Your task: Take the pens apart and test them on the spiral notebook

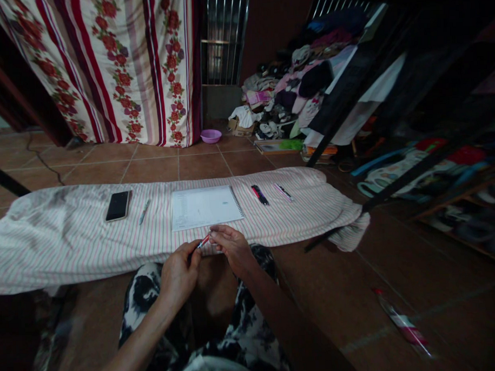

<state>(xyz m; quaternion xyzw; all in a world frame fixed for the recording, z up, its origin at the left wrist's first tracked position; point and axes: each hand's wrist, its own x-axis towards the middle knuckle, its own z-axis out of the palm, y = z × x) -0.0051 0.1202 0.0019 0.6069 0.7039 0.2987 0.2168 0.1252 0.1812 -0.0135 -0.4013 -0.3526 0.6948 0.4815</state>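
Observation:
Both my hands meet over my lap, just in front of a striped cloth (71,240) spread on the floor. My left hand (178,272) and my right hand (232,246) are closed on the two ends of a red pen (203,241). Just beyond them a spiral notebook (205,206) lies shut or blank-faced on the cloth. A black phone (118,205) and a light pen (144,211) lie to its left. Two more pens, a red and black pen (260,195) and a pink pen (283,192), lie to its right.
Brown floor tiles surround the cloth. A floral curtain (117,65) hangs behind, with a purple bowl (210,135) at its foot. A heap of clothes (293,92) fills the back right. A dark metal frame (350,106) slants across the right. A wrapped tube (402,323) lies on the floor.

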